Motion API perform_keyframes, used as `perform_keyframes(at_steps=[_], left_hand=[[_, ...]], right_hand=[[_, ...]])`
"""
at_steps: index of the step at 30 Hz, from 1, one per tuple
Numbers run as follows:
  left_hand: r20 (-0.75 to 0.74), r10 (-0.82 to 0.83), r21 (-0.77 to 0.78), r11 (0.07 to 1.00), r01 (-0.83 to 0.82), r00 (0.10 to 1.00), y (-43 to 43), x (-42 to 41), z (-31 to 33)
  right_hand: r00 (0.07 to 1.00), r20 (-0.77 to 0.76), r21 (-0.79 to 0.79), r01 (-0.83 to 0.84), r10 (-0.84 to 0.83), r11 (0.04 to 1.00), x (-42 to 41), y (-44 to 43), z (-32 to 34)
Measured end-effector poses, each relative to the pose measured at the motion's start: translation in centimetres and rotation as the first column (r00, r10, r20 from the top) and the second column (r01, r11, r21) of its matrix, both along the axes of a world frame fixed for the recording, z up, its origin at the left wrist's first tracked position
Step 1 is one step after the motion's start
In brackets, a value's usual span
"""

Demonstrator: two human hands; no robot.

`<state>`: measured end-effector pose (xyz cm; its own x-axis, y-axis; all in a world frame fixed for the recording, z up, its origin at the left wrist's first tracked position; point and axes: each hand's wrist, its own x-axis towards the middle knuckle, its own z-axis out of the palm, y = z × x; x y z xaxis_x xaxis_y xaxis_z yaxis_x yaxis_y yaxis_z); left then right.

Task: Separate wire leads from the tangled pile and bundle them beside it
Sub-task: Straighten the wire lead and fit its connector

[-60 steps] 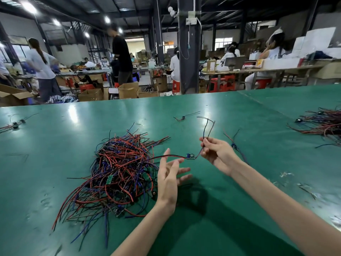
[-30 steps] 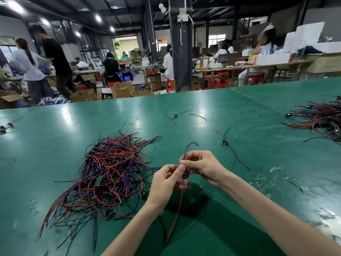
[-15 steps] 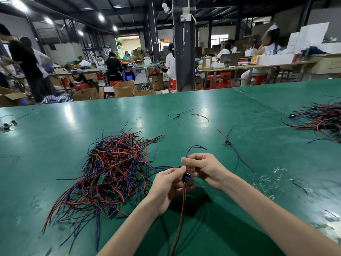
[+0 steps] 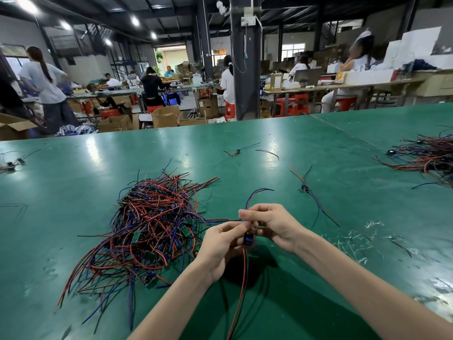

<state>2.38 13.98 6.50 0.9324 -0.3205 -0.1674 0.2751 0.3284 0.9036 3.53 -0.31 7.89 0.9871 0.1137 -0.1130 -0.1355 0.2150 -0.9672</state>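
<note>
Lead (image 4: 243, 278): held above table (image 4: 73, 168), just right of pile (image 4: 152, 222), toward near edge.
Left hand (image 4: 220, 244): fingers pinch lead at connector (image 4: 248, 240).
Right hand (image 4: 272, 224): fingers curled, pinching lead above connector.
Handling: likely light, limp, snag-prone; grip at connector.

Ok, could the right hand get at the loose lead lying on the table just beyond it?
Probably yes: only bare table lies between the right hand and the loose lead, with nothing over it. But that hand and the left hand pinch the held lead, so it must let go first.
</note>
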Motion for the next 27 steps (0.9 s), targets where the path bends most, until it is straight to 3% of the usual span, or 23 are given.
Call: perform_keyframes(at_steps=[9,27], left_hand=[[-0.037,0.015,-0.017,1.0,-0.015,0.999,0.1,0.3,-0.3],[-0.087,0.038,-0.057,0.997,-0.043,0.995,-0.4,0.3,0.0]], right_hand=[[0.992,0.034,-0.113,0.122,-0.118,0.986,0.1,0.6,-0.5],[0.964,0.027,-0.193,0.264,-0.263,0.945,2.2,-2.2,-0.6]])
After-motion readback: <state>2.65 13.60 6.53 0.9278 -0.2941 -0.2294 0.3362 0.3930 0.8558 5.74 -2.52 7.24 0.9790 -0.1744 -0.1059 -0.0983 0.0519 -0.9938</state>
